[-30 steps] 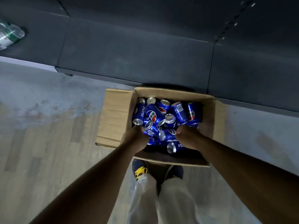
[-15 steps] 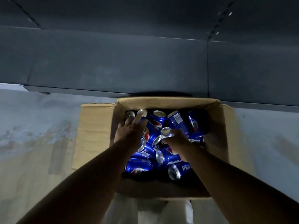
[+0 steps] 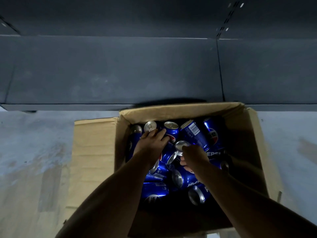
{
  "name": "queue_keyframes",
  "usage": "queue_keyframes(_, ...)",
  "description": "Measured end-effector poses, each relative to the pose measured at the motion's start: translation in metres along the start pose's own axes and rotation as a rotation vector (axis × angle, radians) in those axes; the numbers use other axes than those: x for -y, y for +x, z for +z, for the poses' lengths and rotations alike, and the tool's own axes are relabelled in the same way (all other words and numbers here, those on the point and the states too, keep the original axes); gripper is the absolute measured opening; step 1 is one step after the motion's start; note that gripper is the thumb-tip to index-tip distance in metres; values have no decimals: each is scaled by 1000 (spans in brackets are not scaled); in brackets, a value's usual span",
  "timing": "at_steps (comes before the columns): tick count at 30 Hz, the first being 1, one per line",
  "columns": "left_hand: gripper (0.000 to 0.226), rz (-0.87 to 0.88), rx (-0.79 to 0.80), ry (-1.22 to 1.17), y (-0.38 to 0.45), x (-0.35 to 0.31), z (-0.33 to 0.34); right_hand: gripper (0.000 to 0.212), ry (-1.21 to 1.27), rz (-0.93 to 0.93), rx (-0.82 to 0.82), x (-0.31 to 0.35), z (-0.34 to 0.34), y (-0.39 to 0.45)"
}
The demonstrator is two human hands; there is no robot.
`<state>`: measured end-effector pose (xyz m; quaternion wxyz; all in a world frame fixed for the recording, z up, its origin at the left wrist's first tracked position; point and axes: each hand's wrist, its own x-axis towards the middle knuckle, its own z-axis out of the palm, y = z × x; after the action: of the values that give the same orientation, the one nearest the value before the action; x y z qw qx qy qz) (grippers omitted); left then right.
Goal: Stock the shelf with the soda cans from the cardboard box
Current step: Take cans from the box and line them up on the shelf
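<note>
Inside the cardboard box (image 3: 253, 134) below the dark shelf (image 3: 109, 69), the left hand (image 3: 152, 143) lies with fingers spread on a far-left can (image 3: 150, 126), while the right hand (image 3: 193, 157) wraps a standing middle can (image 3: 181, 145), top up, ready to lift.

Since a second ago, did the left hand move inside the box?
Yes. The left hand has gone from the near edge of the cardboard box toward its far wall by the shelf, onto the blue soda cans there.
</note>
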<state>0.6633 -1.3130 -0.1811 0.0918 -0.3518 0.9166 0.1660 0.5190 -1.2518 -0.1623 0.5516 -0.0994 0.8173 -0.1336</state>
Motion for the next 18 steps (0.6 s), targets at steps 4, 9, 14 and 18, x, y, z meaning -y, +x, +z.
queue_keyframes(4,58,-81,122,-103,-9,-9,-17,30,27,1,81,2,-14,-28)
queue_keyframes(9,76,-248,159,-370,-35,-31,-78,36,57,-36,39,27,-41,-76)
queue_keyframes(14,77,-443,7,-598,-63,-51,-177,33,165,-218,-2,70,-73,-156)
queue_keyframes(18,77,-502,-52,-805,-89,-67,-267,31,214,-304,-1,103,-103,-231)
